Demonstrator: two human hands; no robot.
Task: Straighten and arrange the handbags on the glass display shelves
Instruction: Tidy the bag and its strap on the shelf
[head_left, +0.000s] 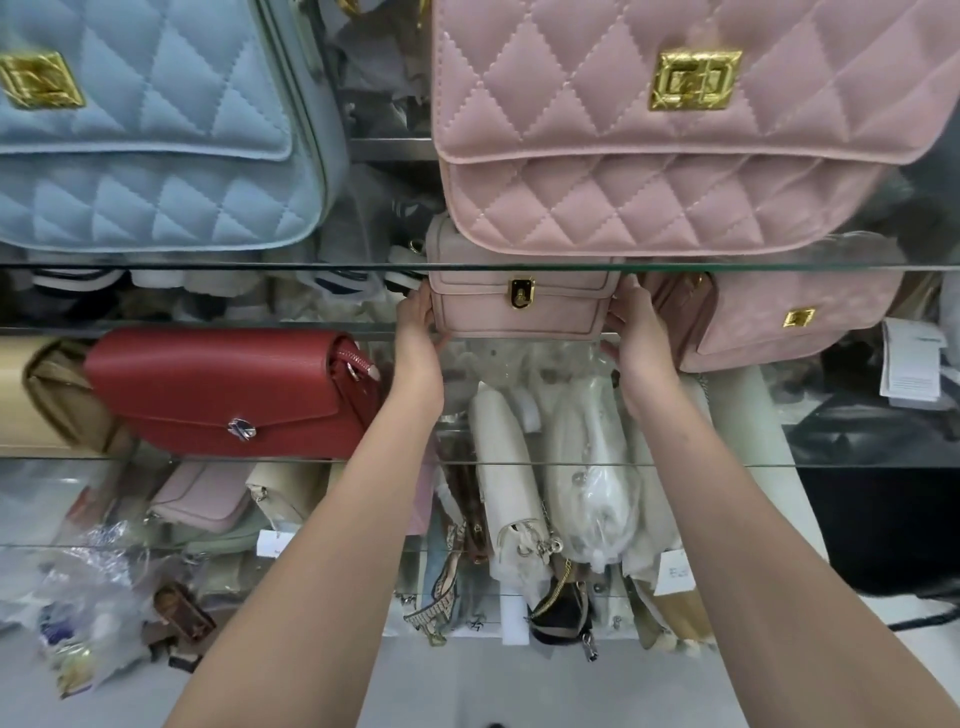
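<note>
A small pale pink handbag (522, 304) with a gold clasp sits on the second glass shelf (208, 329). My left hand (418, 332) grips its left end and my right hand (636, 325) grips its right end. On the top glass shelf (208, 266) stand a light blue quilted bag (156, 130) at left and a big pink quilted bag (675, 130) at right, directly above the small one. A pink suede bag (789, 312) with a gold clasp is beside my right hand. A red flap bag (228, 387) lies to the left on a lower shelf.
A tan bag (57, 395) lies left of the red one. Lower shelves hold cream bags wrapped in plastic (587, 467), a small pink purse (202, 499), straps and plastic packets (93, 597). Paper tags (914, 364) hang at right. Glass edges cross the whole view.
</note>
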